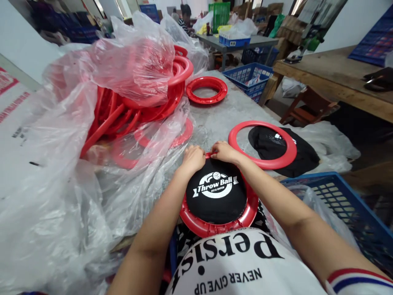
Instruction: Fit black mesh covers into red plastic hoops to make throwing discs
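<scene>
A red plastic ring point(221, 227) leans against my body at the table edge. Black fabric point(215, 209) printed "Throw Ball" in white covers its middle. At the far rim, my left hand point(194, 159) is closed with its fingers curled over the ring and fabric edge. A little to the right, my right hand point(225, 152) pinches the same rim, fingers bent. Just beyond my right hand lies a smooth red ring point(235, 135), partly over a black printed fabric piece point(302, 149).
A heap of red rings point(113, 119) under clear plastic bags point(76, 164) fills the left. Another red ring point(207, 99) lies farther back on the grey table point(211, 119). Blue crates point(331, 180) stand at right. A person point(184, 20) is in the background.
</scene>
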The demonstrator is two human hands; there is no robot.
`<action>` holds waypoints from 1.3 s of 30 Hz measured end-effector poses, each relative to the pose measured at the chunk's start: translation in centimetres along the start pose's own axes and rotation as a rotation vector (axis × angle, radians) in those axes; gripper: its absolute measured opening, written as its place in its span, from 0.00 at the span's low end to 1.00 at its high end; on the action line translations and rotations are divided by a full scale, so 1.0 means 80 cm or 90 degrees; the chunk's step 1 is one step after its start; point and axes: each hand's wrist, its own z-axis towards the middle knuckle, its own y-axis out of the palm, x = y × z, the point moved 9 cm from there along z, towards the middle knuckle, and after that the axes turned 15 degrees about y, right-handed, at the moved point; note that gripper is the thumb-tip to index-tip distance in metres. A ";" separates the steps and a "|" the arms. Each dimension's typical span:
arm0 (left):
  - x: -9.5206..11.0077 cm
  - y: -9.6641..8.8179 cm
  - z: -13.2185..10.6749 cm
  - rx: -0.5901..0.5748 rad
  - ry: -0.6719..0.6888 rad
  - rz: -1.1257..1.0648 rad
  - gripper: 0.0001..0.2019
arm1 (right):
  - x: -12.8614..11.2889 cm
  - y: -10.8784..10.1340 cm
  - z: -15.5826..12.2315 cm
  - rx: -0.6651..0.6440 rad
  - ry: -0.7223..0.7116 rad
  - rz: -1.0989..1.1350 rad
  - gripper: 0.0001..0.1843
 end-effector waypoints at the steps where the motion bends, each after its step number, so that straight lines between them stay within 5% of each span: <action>1: 0.000 0.004 0.000 -0.013 -0.008 0.005 0.15 | 0.001 0.007 0.006 -0.028 0.011 0.007 0.03; 10: -0.017 0.026 -0.006 0.025 -0.077 -0.139 0.09 | 0.027 0.037 0.009 -0.043 0.021 0.236 0.04; 22: -0.027 0.028 -0.012 0.111 -0.110 -0.192 0.06 | 0.024 0.032 0.003 -0.001 -0.015 0.212 0.04; 39: -0.021 0.029 -0.008 0.080 -0.120 -0.127 0.10 | 0.025 0.031 0.003 0.029 0.049 0.183 0.07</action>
